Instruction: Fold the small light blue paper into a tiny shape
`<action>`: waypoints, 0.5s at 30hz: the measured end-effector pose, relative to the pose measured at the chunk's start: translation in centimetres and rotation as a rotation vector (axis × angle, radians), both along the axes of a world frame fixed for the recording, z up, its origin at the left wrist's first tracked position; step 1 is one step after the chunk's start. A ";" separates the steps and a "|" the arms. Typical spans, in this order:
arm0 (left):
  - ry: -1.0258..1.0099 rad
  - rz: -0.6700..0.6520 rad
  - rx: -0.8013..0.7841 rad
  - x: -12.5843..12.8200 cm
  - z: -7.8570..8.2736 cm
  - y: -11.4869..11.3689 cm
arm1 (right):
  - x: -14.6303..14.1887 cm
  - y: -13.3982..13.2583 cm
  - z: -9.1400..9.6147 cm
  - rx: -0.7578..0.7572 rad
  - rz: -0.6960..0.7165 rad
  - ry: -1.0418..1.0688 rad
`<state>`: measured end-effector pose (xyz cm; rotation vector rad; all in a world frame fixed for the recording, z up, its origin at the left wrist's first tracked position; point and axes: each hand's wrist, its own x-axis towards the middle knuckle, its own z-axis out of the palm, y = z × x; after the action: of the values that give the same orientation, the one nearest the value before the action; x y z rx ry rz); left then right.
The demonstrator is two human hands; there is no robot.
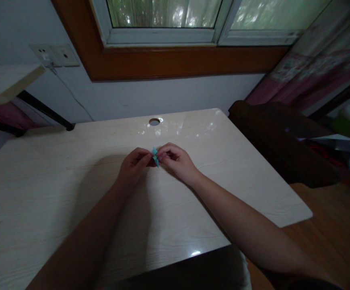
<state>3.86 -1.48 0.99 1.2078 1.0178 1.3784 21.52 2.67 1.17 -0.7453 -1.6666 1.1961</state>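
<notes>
A small piece of folded turquoise paper [155, 151] is held between my two hands above the middle of the desk. It has pointed ends, one upward and one downward. My left hand [135, 162] pinches its left side between thumb and fingertips. From the other side, my right hand [176, 159] grips it with thumb and index finger, the remaining fingers curled. The fingertips cover the centre of the paper, so its full shape is hidden. Beneath both hands lies the pale wood-grain desk [175, 213].
Toward the desk's back edge is a round cable hole [154, 121]. A raised shelf [9, 80] on dark legs stands at the left. A white cable [72, 94] hangs from the wall socket [56, 55]. Dark brown furniture [271, 141] sits right of the desk.
</notes>
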 end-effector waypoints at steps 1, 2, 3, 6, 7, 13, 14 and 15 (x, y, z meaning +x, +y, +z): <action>0.002 0.003 -0.012 0.0 0.0 0.0 | 0.0 0.0 0.0 0.003 0.004 0.004; 0.009 0.009 -0.022 0.0 0.0 0.0 | 0.0 0.0 0.0 0.006 0.006 0.007; 0.012 0.015 -0.024 0.1 0.1 0.1 | 0.0 0.0 0.1 0.005 0.009 0.010; 0.027 0.022 -0.023 0.0 0.0 0.3 | 0.0 0.0 0.2 -0.001 0.011 0.014; 0.032 0.024 -0.020 0.0 -0.1 0.4 | 0.0 0.0 0.2 -0.002 0.010 0.009; 0.076 0.024 0.006 -0.1 -0.8 0.7 | 0.0 0.1 -0.3 -0.058 -0.002 -0.019; 0.088 0.026 0.012 -0.1 -0.9 0.7 | 0.0 0.1 -0.4 -0.088 0.002 -0.009; 0.099 0.031 0.019 0.0 -1.0 0.7 | -0.1 0.1 -0.5 -0.125 0.011 0.009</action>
<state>3.82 -0.79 0.00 1.2897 1.0990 1.3660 21.45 2.75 0.69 -0.8069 -1.6020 1.3188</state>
